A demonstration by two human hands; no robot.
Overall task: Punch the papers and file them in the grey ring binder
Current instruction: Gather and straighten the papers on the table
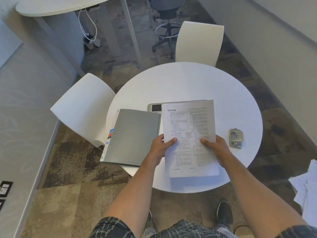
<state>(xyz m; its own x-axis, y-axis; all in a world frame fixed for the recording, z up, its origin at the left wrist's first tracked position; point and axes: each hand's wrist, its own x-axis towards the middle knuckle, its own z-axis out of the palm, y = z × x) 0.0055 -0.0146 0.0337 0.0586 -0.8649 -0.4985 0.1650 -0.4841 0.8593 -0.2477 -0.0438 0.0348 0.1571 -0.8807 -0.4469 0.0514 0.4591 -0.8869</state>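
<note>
I work from the round white table (185, 83), the one fixed mark here. On its left part, overhanging the near-left edge, lies the grey ring binder (132, 136), closed, with coloured index tabs showing along its left side. Above the table's middle I hold the papers (188, 121), a printed stack raised off the top, hiding most of a silver device behind it. My left hand (160, 146) is clamped on the stack's left edge, thumb on the page; my right hand (217, 148) pinches the right edge the same way. The punch (236, 138), small and metal, sits on the table's right part, just beside my right hand. To do this well, I judge I should square the sheets' edges before feeding them into the punch.
</note>
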